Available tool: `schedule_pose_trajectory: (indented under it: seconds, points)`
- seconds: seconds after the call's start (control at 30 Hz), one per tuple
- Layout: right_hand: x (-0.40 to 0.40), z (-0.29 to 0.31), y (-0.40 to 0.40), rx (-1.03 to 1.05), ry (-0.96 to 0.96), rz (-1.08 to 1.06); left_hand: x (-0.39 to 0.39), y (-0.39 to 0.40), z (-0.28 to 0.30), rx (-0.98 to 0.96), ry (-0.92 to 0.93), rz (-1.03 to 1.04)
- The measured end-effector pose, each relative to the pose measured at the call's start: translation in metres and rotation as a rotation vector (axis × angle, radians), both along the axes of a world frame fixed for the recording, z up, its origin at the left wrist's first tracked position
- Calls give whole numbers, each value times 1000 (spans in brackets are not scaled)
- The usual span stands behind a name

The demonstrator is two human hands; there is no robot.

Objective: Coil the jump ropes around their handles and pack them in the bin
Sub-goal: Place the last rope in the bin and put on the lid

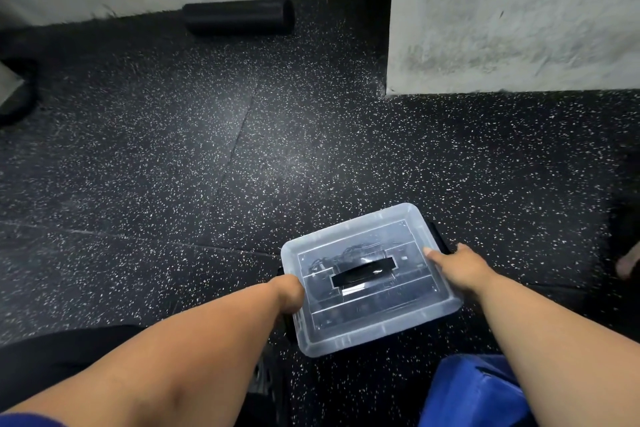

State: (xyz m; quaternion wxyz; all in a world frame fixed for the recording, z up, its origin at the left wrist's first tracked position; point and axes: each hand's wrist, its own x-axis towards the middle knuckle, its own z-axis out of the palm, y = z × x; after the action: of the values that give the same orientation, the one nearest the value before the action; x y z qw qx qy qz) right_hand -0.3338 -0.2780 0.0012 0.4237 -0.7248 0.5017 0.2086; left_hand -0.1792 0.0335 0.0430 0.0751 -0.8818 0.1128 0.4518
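A clear plastic bin (pixel 353 336) stands on the speckled black floor with its lid (pixel 377 225) on; a black carry handle (pixel 363 271) lies flat in the lid. Through the lid I see dark coiled jump ropes (pixel 329 262), blurred. My left hand (pixel 289 291) is bent over the bin's left edge, its fingers hidden below the rim by a black side latch. My right hand (pixel 457 265) grips the right edge: the thumb lies on the lid and the fingers reach over toward the black right latch (pixel 439 236).
A black foam roller (pixel 239 15) lies against the far wall. A concrete pillar (pixel 512 17) stands at the back right. Blue fabric (pixel 474 392) sits near my right arm, a dark object (pixel 17 94) at the far left, part of a foot (pixel 627 263) at the right edge.
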Motion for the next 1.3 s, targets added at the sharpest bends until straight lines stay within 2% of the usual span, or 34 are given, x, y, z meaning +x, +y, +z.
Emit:
schedule_pose_trajectory:
  seconds: [0.2, 0.37, 0.47, 0.57, 0.63, 0.73, 0.83, 0.97, 1.07, 1.1, 1.3]
  points:
    - [-1, 3, -2, -105, 4, 76, 18, -3, 0, -110, -100, 24]
    - [0, 12, 2, -261, 44, 231, 35, -9, -9, -163, -35, 109]
    - [-1, 15, 7, -350, 26, 308, 36, -3, -18, -285, 5, 383]
    - [2, 18, 7, -341, 23, 320, 35, 5, -22, -326, -6, 687]
    - [2, 19, 5, -320, 29, 322, 36, 8, -23, -330, 52, 780]
    - [2, 19, 6, -318, 33, 323, 37, 10, -21, -346, 238, 757]
    - [1, 18, 5, -294, 35, 324, 37, 9, -20, -405, 279, 747]
    - [1, 19, 5, -277, 19, 313, 35, 0, -20, -370, 100, 640]
    - [2, 19, 7, -278, 23, 322, 33, -6, -14, -136, -110, 226]
    - [2, 20, 7, -281, 28, 325, 32, -8, -13, -95, -149, 145]
    - [0, 21, 4, -243, 35, 357, 27, -13, -6, -80, -107, 128]
